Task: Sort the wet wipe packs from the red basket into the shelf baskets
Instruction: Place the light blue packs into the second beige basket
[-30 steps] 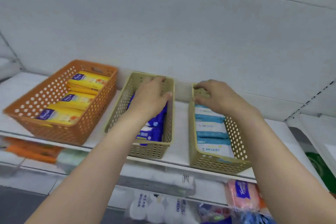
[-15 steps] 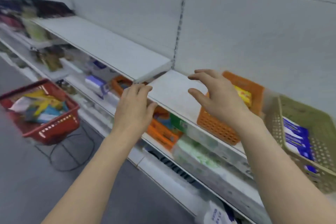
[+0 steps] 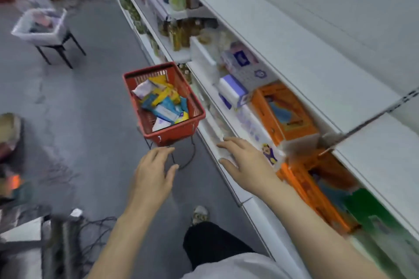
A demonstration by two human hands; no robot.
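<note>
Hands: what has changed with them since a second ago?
A second ago both hands were inside the beige shelf baskets, on the packs. They have let go and pulled away: the left hand and right hand now reach down, empty and open, toward the red basket on the floor. The view swung left, off the shelf baskets. The red basket still holds mixed packs.

Packs (image 3: pixel 163 104) in basket (image 3: pixel 179 132); basket on floor, left of shelves (image 3: pixel 267 36).

The grey floor (image 3: pixel 74 106) is carrying the red basket (image 3: pixel 179 130) on its wire stand at frame centre, and a white bin (image 3: pixel 38 34) on black legs is standing upper left.
</note>
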